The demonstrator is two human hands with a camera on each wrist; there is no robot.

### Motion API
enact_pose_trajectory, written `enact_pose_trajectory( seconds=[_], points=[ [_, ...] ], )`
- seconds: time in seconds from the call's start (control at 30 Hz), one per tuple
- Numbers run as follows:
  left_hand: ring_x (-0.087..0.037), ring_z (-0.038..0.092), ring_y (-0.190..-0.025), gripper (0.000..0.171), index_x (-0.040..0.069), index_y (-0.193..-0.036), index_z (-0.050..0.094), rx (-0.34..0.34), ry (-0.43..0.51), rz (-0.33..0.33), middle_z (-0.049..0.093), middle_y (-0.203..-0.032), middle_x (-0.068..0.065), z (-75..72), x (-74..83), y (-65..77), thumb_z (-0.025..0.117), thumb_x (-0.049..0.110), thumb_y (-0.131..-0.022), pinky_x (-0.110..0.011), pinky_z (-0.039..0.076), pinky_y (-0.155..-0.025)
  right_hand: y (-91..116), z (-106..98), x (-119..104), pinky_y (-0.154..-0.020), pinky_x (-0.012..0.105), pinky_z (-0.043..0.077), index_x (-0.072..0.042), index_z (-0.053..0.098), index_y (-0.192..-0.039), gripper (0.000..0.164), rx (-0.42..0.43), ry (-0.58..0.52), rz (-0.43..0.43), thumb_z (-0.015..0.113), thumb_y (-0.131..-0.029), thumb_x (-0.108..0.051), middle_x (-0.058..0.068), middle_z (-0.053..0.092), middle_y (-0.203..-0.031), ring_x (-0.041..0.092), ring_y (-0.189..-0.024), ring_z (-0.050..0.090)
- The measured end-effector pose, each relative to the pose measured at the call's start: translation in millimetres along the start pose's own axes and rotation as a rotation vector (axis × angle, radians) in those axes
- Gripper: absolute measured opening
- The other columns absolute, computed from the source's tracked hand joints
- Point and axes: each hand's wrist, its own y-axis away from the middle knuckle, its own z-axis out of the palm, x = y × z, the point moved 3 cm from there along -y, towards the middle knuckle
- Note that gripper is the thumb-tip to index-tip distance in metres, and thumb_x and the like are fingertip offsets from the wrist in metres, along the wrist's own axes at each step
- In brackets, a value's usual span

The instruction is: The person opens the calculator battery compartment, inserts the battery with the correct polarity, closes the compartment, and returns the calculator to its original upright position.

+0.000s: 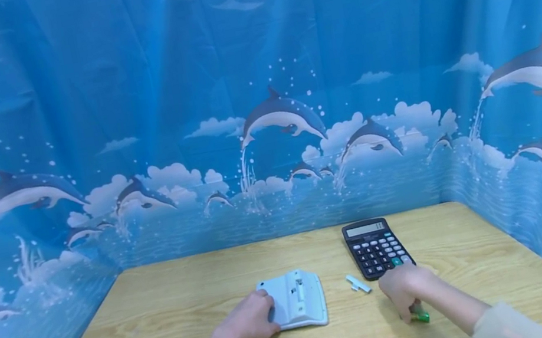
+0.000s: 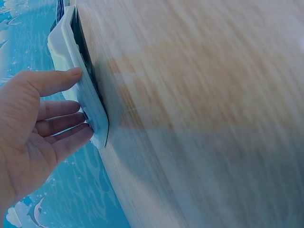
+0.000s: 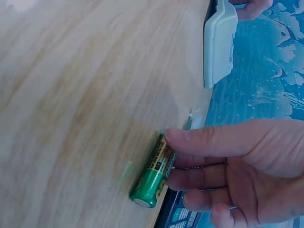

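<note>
A light blue calculator [image 1: 311,300] lies face down on the table, its battery slot uncovered on the back. My left hand [image 1: 253,317] holds it by the left side, thumb and fingertips at its edge in the left wrist view. A small light blue battery cover [image 1: 358,284] rests to the calculator's right. Farther right, my right hand [image 1: 403,290] pinches a green and gold battery [image 3: 154,175] between thumb and fingers, close over the tabletop. In the head view only the battery's green end shows below the hand.
Just beyond my right hand lies a black calculator [image 1: 378,249] with its keys up, partly overlapped by the hand. The wooden table [image 1: 178,292] is bordered at the back and sides by a blue dolphin-print curtain [image 1: 275,192].
</note>
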Motion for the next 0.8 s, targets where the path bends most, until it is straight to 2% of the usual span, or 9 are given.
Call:
enact_pose_trajectory(
  seconds=[0.47,0.67,0.8],
  points=[
    [-0.007,0.044,-0.065,0.032,0.004,-0.091,0.066,-0.004,0.011,-0.010,0.048,-0.076,0.004,-0.1,-0.2,0.0,0.076,0.028,-0.072,-0.022,0.042,-0.058,-1.0,3.8,-0.7,-0.046,0.022,0.039,-0.010,0.052,-0.071,0.029,0.008,0.009,0.011,0.079,-0.062,-0.006,0.002,0.053,-0.061,0.011,-0.046,0.048],
    [-0.007,0.043,-0.065,0.032,0.004,-0.091,0.066,-0.008,-0.002,-0.016,0.048,-0.075,0.004,0.0,0.1,-0.7,0.076,0.028,-0.072,-0.023,0.041,-0.057,-1.3,-0.1,0.5,-0.042,0.022,0.038,-0.008,0.051,-0.073,0.019,0.022,-0.088,0.013,0.069,-0.068,-0.002,0.005,0.053,-0.060,0.012,-0.044,0.046],
    [-0.007,0.043,-0.065,0.032,0.004,-0.091,0.066,-0.008,-0.013,-0.021,0.048,-0.075,0.004,0.3,0.1,-1.2,0.076,0.028,-0.072,-0.023,0.041,-0.057,-1.1,-3.2,-0.5,-0.041,0.023,0.036,-0.007,0.051,-0.071,0.020,0.051,-0.162,0.002,0.069,-0.069,-0.001,0.006,0.054,-0.060,0.013,-0.045,0.048]
  ],
)
